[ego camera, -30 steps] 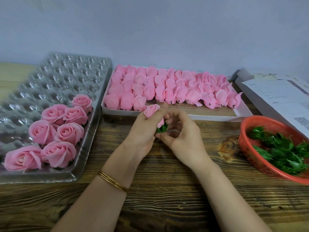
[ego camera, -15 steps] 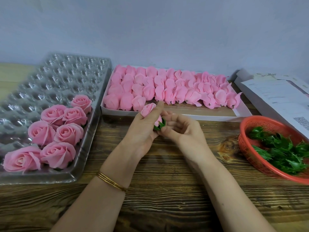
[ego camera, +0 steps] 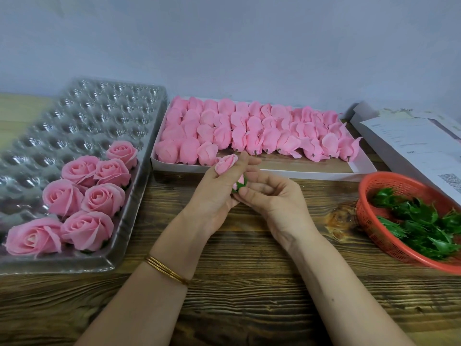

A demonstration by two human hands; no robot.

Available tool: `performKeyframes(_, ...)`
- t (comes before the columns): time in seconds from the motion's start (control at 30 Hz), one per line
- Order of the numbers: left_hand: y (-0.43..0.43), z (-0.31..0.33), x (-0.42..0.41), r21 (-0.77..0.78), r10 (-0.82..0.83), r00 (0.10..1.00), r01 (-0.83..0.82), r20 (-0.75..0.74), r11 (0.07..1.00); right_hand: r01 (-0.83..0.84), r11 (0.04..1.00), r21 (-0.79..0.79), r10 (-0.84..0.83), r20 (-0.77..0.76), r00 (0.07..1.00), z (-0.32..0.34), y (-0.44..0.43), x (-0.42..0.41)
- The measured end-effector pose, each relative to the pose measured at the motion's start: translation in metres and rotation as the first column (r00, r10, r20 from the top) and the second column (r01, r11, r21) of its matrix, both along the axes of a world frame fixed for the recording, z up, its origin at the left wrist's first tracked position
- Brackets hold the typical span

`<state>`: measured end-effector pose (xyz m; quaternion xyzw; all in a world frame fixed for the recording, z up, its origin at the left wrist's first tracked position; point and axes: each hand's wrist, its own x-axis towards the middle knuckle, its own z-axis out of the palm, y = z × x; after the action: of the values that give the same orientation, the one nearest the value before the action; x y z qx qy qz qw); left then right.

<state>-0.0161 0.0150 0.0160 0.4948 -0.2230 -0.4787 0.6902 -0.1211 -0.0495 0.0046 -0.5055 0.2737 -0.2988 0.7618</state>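
My left hand [ego camera: 219, 188] grips a pink rose bud [ego camera: 225, 164] above the wooden table, its tip pointing up and left. At the bud's base sits a green calyx [ego camera: 241, 184], where the fingertips of my right hand [ego camera: 272, 198] pinch it. Both hands meet in front of the white box [ego camera: 274, 171] of pink buds. Part of the bud is hidden behind my left fingers.
A clear plastic cell tray [ego camera: 99, 116] at the left holds several opened pink roses [ego camera: 102, 198] in its near cells. A red basket [ego camera: 369, 221] of green calyxes stands at the right. Printed papers [ego camera: 409, 143] lie at the back right.
The two hands shifted slightly while working the bud. The bud turned a little in my left hand and the green calyx sits closer against its base.
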Motion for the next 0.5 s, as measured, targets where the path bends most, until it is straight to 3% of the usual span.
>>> performKeyframes(0.17,-0.0002,-0.0003,0.0009,0.018,-0.002,1.000,0.002,-0.017,1.000,-0.040,0.987,0.157,0.034,0.040,0.999,0.0053,0.0014,-0.0007)
performKeyframes(0.5,0.0008,0.0009,0.0041,0.063,-0.048,0.999,0.050,-0.024,0.997,-0.089,0.985,0.145,0.091,-0.005,0.996,0.0092,0.0034,-0.0032)
